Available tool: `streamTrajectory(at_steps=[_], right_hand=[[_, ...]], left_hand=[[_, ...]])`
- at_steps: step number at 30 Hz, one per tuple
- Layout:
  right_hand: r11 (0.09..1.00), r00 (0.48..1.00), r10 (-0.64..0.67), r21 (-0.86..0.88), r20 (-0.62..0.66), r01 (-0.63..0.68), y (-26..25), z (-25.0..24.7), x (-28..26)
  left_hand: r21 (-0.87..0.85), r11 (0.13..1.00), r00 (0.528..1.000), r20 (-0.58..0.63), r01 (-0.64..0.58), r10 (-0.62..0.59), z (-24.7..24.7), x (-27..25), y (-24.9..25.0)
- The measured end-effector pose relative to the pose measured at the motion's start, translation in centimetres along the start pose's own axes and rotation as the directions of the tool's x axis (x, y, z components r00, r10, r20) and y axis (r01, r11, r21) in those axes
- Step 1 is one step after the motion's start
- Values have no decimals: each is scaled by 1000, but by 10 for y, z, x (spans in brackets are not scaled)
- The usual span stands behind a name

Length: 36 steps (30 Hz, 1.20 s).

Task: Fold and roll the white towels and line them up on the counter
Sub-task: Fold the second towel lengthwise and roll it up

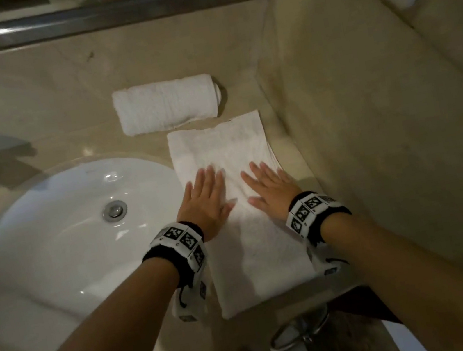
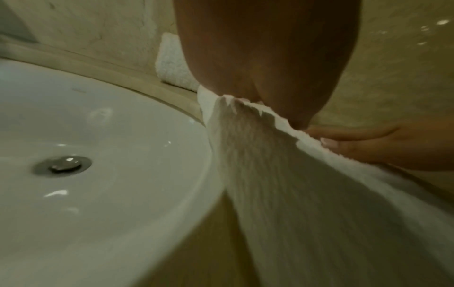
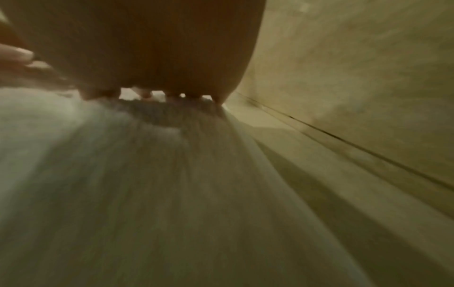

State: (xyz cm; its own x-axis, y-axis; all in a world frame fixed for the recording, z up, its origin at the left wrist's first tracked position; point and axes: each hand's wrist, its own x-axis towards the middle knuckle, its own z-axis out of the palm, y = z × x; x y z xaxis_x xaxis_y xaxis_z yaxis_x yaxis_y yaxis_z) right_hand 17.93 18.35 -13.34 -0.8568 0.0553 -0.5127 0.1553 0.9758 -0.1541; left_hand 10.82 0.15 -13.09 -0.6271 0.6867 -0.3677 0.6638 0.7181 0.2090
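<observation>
A white towel point(image 1: 229, 151), folded into a long strip, lies flat on the beige counter point(image 1: 51, 92) between the sink and the right wall. Its near end hangs slightly over the counter's front edge. My left hand point(image 1: 207, 193) lies flat, fingers straight, on the strip's left half. My right hand point(image 1: 268, 186) lies flat beside it on the right half. A rolled white towel point(image 1: 166, 105) rests crosswise just behind the strip. In the left wrist view the towel point(image 2: 282, 174) runs under my palm point(image 2: 258, 58). The right wrist view shows blurred towel point(image 3: 147, 184) under my right palm point(image 3: 147, 48).
A round white sink point(image 1: 81, 240) with a metal drain point(image 1: 114, 210) lies directly left of the towel strip. A tiled wall point(image 1: 383, 119) rises close on the right. A mirror frame point(image 1: 93, 17) runs along the back. A metal ring point(image 1: 299, 329) hangs below the counter's front edge.
</observation>
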Motion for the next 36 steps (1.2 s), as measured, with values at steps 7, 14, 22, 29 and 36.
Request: streamTrajectory(at_steps=[7,14,22,29,36], right_hand=[[976,976,218,-10,13,-218,34,33,-70],[998,998,-58,-33,-12,57,11,62,-117],[988,966,-146,-83,-212,131,0,72,-142],[973,941,-221,-120,-258,195,-11,70,-143],[968,929,-239,-143,-282,206,-20,80,-144]], left_hand=[[-52,982,978,113,181,-174,35,-57,3],[35,998,997,54,51,-53,59,-108,42],[15,1000,984,-179,-6,8,70,-148,47],[156,976,960,-216,-148,180,78,-153,53],[68,995,976,-200,-72,84,70,-150,69]])
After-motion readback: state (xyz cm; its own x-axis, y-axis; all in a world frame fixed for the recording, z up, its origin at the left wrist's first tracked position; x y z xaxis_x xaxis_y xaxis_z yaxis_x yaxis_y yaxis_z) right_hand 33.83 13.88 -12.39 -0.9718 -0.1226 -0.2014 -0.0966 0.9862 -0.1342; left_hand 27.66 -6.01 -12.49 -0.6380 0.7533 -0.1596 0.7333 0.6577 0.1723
